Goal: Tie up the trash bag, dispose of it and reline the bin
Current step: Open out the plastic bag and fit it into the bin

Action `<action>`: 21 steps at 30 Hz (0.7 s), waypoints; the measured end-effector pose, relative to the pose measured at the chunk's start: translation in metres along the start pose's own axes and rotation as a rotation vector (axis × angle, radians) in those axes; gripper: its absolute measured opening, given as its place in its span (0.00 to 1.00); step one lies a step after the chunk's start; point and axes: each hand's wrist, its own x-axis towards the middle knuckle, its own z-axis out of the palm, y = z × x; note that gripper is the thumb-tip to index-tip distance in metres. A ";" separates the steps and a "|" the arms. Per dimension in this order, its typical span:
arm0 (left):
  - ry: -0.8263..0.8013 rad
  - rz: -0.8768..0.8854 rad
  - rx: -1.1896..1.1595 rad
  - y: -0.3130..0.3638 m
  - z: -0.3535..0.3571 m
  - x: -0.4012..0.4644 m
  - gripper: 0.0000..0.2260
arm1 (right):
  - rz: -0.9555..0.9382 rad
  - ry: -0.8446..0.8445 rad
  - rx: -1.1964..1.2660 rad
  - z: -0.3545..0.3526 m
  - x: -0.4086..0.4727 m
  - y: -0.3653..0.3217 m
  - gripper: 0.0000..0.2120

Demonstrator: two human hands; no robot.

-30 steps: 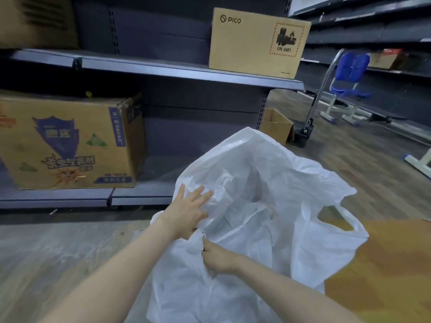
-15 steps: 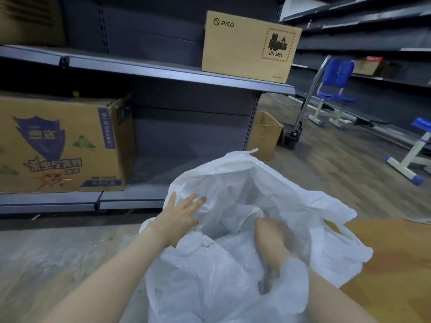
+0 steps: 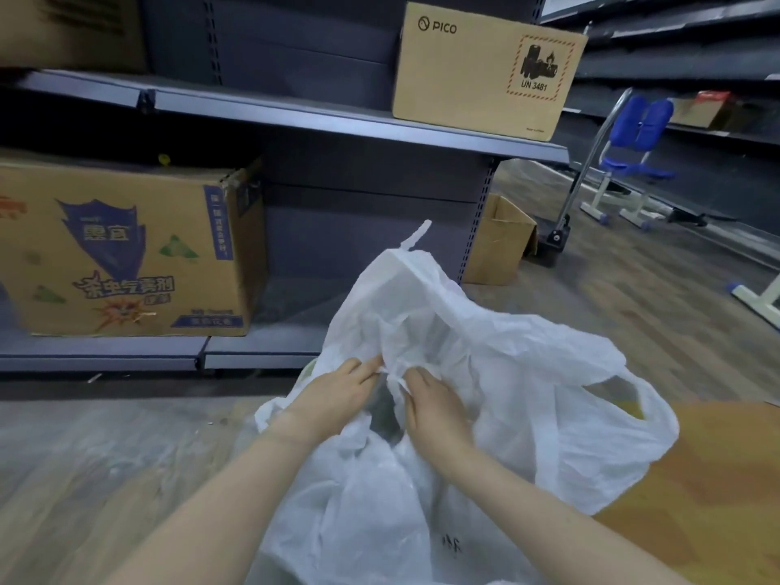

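Observation:
A large white plastic trash bag point(image 3: 527, 373) billows in front of me, crumpled, with one loop handle hanging at the right and a thin strip sticking up at its top. My left hand point(image 3: 337, 394) and my right hand point(image 3: 434, 409) meet at the middle of the bag, and each pinches a fold of the plastic between its fingertips. A dark gap shows between the two hands, inside the bag. The bin itself is hidden under the plastic.
Grey metal shelving point(image 3: 295, 116) runs across the back, with a printed cardboard box point(image 3: 126, 251) on the lower shelf and a PICO box point(image 3: 485, 73) above. An open carton point(image 3: 502, 242) and a hand trolley point(image 3: 561, 230) stand beyond. Blue chair point(image 3: 633, 162) at right; yellow surface point(image 3: 696, 500) near right.
My right hand has come out of the bag's inside and moved up beside the left. My left hand went from lying flat on the plastic to pinching it. The bag's top rose.

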 end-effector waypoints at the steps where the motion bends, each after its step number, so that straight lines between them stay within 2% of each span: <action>1: -0.041 -0.003 -0.008 0.003 -0.003 0.000 0.34 | -0.036 -0.018 -0.055 -0.001 0.001 0.001 0.05; 2: -0.078 -0.013 -0.036 0.007 -0.005 0.001 0.29 | -0.084 -0.002 -0.116 -0.004 0.004 0.003 0.03; 4: -0.098 0.018 0.010 0.006 -0.003 -0.001 0.23 | -0.123 -0.053 -0.347 -0.006 0.009 0.010 0.08; 5: -0.102 0.025 0.003 0.005 -0.004 -0.002 0.20 | -0.107 -0.163 -0.398 -0.011 0.011 0.011 0.08; 7: -0.110 0.053 -0.032 0.009 -0.007 -0.005 0.14 | 0.051 -0.463 -0.447 -0.017 0.006 0.027 0.13; 9: -0.132 0.070 -0.106 0.016 -0.011 -0.006 0.16 | 0.157 -0.574 -0.447 -0.020 -0.006 0.051 0.15; 12: -0.288 0.015 -0.205 0.033 -0.018 -0.002 0.23 | 0.238 -0.665 -0.461 -0.021 -0.021 0.078 0.15; 14: -0.355 -0.022 -0.277 0.045 -0.020 0.002 0.25 | 0.276 -0.631 -0.424 -0.022 -0.025 0.086 0.11; 16: -0.359 -0.020 -0.223 0.053 -0.021 0.004 0.19 | 0.312 -0.502 -0.356 -0.023 -0.023 0.086 0.11; 18: -0.335 -0.015 -0.112 0.056 -0.022 0.007 0.15 | 0.331 -0.293 -0.263 -0.027 -0.018 0.075 0.12; 21: -0.221 -0.034 -0.057 0.050 -0.029 0.010 0.15 | 0.317 0.063 -0.080 -0.043 -0.006 0.049 0.09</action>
